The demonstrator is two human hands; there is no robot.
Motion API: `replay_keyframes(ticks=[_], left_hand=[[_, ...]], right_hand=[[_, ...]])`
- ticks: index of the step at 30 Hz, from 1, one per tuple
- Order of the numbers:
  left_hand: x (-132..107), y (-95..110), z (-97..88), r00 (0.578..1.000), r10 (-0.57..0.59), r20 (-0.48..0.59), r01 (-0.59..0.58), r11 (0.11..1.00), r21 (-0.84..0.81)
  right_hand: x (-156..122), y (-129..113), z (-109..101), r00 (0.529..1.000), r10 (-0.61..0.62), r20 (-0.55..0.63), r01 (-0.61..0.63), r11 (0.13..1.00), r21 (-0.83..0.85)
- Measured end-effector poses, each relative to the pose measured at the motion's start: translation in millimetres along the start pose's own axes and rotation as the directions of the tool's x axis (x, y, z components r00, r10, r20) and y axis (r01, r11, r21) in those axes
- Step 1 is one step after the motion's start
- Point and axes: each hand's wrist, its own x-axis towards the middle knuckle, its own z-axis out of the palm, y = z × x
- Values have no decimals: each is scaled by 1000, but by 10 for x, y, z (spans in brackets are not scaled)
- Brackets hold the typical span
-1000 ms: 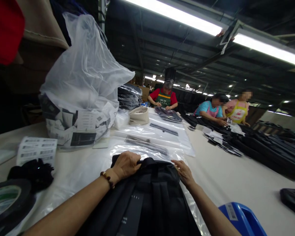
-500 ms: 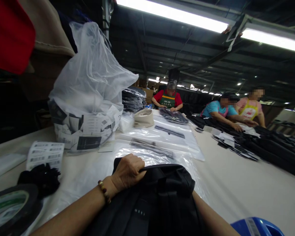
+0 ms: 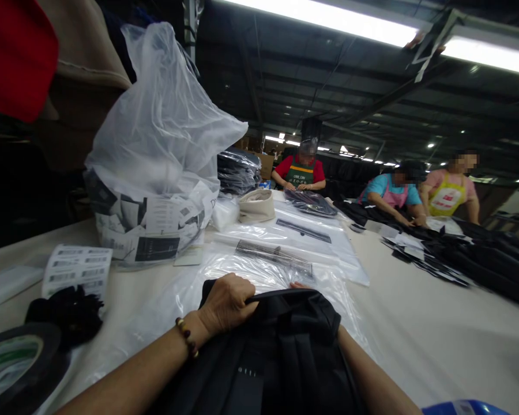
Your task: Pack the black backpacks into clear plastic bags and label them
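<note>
A black garment (image 3: 294,351) with a dark hang tag (image 3: 247,383) lies in front of me, above clear plastic bags. My left hand (image 3: 229,302), a beaded bracelet on its wrist, is closed on the garment's upper left edge. My right forearm passes behind the garment's right side, and a few fingertips of my right hand (image 3: 300,285) show over its far edge. The rest of that hand is hidden by the cloth. Just beyond is a clear plastic bag (image 3: 203,271) with a dark printed panel.
At the left are a bag of paper tags (image 3: 164,173), a barcode label sheet (image 3: 76,268), a black scrunched item (image 3: 64,314) and a tape roll (image 3: 47,369). Black garments (image 3: 493,253) and co-workers are farther off. A blue plastic object (image 3: 462,407) shows at lower right.
The fingertips of my right hand have come into view over the garment's far edge. My left hand keeps its hold. The view has shifted slightly.
</note>
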Motion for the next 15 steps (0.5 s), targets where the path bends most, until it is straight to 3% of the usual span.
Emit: replay_keyframes(ticks=[5, 9, 15], left_hand=[[-13, -28, 24, 1000, -15, 3, 15, 1000, -10], [-19, -47, 41, 998, -38, 52, 38, 999, -14], [94, -57, 116, 954, -76, 290, 84, 996, -15]], right_hand=[[162, 110, 57, 998, -19, 61, 21, 999, -35], [464, 145, -17, 994, 86, 60, -75, 982, -174], [915, 40, -312, 981, 188, -43, -192, 932, -308]])
